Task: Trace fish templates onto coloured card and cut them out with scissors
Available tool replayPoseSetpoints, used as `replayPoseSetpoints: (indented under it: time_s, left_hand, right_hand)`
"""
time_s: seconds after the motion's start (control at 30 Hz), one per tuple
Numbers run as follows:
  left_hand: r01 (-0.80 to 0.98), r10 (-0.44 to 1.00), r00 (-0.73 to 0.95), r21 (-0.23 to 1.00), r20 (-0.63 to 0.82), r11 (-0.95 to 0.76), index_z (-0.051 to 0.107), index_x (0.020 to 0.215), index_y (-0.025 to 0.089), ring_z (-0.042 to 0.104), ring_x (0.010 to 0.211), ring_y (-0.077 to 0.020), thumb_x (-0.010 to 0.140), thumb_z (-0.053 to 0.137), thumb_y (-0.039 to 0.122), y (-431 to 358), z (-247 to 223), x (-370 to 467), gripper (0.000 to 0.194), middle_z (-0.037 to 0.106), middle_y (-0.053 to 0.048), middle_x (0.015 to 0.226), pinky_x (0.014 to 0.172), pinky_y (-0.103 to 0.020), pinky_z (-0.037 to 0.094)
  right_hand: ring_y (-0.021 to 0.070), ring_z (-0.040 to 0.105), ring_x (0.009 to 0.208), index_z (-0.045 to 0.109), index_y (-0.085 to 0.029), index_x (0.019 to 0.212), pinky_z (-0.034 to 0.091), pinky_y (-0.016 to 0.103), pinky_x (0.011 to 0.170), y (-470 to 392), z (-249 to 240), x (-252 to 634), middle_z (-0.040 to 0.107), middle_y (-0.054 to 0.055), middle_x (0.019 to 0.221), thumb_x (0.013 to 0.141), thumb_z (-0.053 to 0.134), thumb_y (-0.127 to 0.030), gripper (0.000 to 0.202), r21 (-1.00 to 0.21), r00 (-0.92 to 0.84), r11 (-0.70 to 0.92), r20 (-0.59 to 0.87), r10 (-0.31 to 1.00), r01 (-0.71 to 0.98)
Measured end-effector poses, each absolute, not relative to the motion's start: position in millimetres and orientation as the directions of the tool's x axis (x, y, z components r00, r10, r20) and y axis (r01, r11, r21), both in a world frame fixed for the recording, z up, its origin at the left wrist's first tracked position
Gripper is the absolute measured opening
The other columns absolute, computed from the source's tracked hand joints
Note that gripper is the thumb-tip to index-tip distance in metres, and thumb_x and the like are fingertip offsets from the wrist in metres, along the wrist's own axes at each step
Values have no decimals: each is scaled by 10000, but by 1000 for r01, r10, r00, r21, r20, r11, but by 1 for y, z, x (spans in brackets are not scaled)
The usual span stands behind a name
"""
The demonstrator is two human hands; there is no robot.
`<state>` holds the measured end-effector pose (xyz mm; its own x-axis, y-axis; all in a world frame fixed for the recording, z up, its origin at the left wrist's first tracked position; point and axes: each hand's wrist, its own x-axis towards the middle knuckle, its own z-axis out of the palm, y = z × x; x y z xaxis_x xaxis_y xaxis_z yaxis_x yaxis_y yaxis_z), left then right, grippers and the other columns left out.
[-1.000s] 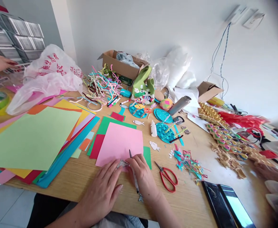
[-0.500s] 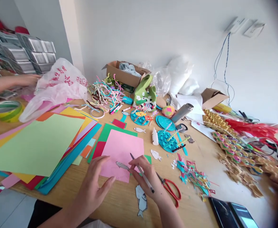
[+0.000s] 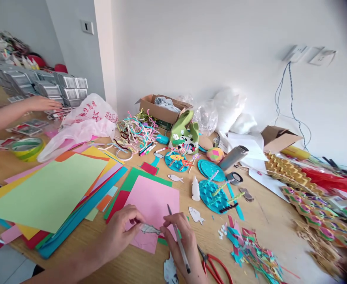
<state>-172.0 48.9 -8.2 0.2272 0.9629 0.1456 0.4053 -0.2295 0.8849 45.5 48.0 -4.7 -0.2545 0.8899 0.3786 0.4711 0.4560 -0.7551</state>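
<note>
Pinching one end of a small grey fish cutout (image 3: 150,229), I have it just over the pink sheet (image 3: 158,197). My left hand (image 3: 121,228) has a nearly closed grip, thumb and forefinger together on the cutout. My right hand (image 3: 185,234) grips a pen (image 3: 184,256), its fingertips meeting the cutout's other end; I can't tell how firmly they have it.

I judge this as two-handed handling of the cutout. Any shift calls for light pressure and both hands moving together, as thin paper could bend.

From the cutout, a larger fish cutout (image 3: 169,270) lies at five o'clock and red-handled scissors (image 3: 204,258) at four. A white fish (image 3: 195,215) sits between two and three, a glue bottle (image 3: 195,190) between one and two. Colored sheets (image 3: 49,189) spread near ten on the bench (image 3: 250,201).
</note>
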Motion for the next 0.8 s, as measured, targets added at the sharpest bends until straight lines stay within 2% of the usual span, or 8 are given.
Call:
replayPoseSetpoints:
  time_s: [0.1, 0.2, 0.27, 0.4, 0.5, 0.53, 0.67, 0.8]
  left_hand:
    - [370, 978, 199, 920, 56, -128, 676, 797, 214, 605, 709, -147, 822, 558, 244, 62, 3, -177, 125, 676, -9, 759, 654, -247, 480]
    - [353, 979, 206, 933, -2, -72, 701, 778, 201, 619, 703, -161, 765, 608, 298, 95, 14, -171, 135, 698, -11, 740, 636, -252, 476]
    - [369, 971, 236, 928, -38, -53, 709, 775, 185, 635, 749, -170, 737, 646, 300, 128, 18, -157, 136, 713, -17, 774, 691, -259, 481]
    - [422, 962, 242, 906, -124, 11, 691, 804, 151, 647, 792, -195, 742, 713, 302, 198, 8, -117, 165, 695, -35, 774, 724, -291, 510]
    - [477, 951, 232, 876, -204, 72, 605, 1106, 153, 625, 943, -197, 894, 593, 353, 234, -9, -93, 292, 632, -70, 1109, 809, -397, 538]
    - [490, 949, 222, 867, -223, 89, 576, 1170, 164, 615, 984, -210, 903, 578, 358, 242, -14, -87, 330, 604, -83, 1173, 827, -415, 537]
    - [547, 945, 177, 826, -274, 137, 557, 1206, 170, 602, 1023, -223, 904, 577, 359, 264, -31, -74, 356, 582, -90, 1217, 850, -435, 530]
    - [595, 950, 129, 789, -284, 155, 558, 1205, 171, 601, 1027, -227, 903, 577, 361, 276, -42, -70, 358, 582, -89, 1218, 851, -436, 529]
  right_hand:
    - [164, 568, 756, 604, -219, 951, 441, 281, 685, 49, -9, 54, 592, 3, 800, 894, 580, -198, 65, -732, 38, 461, 551, 834, 502]
    - [151, 558, 699, 594, -210, 882, 434, 268, 649, 48, -11, 61, 572, -6, 751, 917, 553, -237, 61, -786, 344, 381, 574, 743, 487]
    - [153, 563, 690, 592, -203, 870, 438, 268, 636, 48, -12, 64, 577, -1, 740, 924, 544, -250, 86, -809, 442, 365, 565, 697, 461]
    - [161, 565, 687, 597, -195, 889, 445, 288, 651, 50, -12, 70, 597, 10, 742, 909, 563, -238, 58, -751, 468, 416, 651, 598, 513]
    - [170, 565, 695, 596, -193, 887, 455, 318, 694, 53, -15, 78, 611, 12, 728, 901, 574, -253, 66, -705, 485, 401, 700, 524, 585]
    - [172, 567, 695, 593, -193, 881, 457, 322, 699, 54, -15, 81, 614, 13, 727, 904, 572, -271, 84, -708, 505, 379, 697, 510, 596]
    - [174, 573, 700, 583, -197, 855, 453, 333, 711, 54, -14, 93, 609, 12, 724, 912, 558, -307, 126, -752, 598, 295, 651, 467, 589]
    - [175, 566, 704, 580, -198, 854, 446, 346, 717, 53, -9, 99, 606, 11, 709, 911, 560, -286, 108, -760, 627, 305, 647, 434, 574]
